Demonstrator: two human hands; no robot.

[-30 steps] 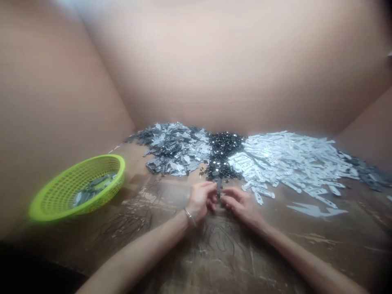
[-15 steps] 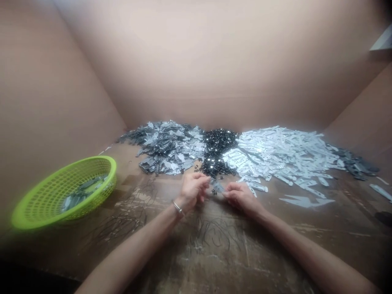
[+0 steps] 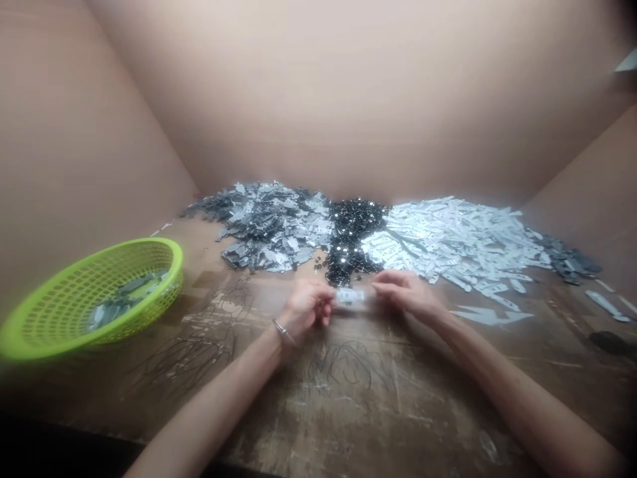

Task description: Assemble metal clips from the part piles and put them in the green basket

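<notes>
My left hand (image 3: 309, 302), with a bangle at the wrist, is closed in a pinch on a small flat metal plate (image 3: 350, 297). The plate is pale and somewhat blurred, and its right end sticks out free of the fingertips. Just right of it is my right hand (image 3: 405, 291), apart from the plate, thumb and forefinger stretched out with nothing visible between them. A heap of black rivet-like parts (image 3: 355, 229) lies behind the hands. Long whitish metal strips (image 3: 458, 242) are piled behind my right hand, and grey metal plates (image 3: 279, 226) are heaped behind my left.
A yellow-green plastic basket (image 3: 174, 265) with some grey pieces inside stands tilted at the left. Flat pale pieces (image 3: 492, 317) and a dark round object (image 3: 611, 342) lie on the right. Tall panels (image 3: 323, 86) enclose the worn brown tabletop (image 3: 358, 411).
My right hand has let go of the metal plate and moved slightly right and up. The plate stays in my left hand, turned more level. The view has shifted a little.
</notes>
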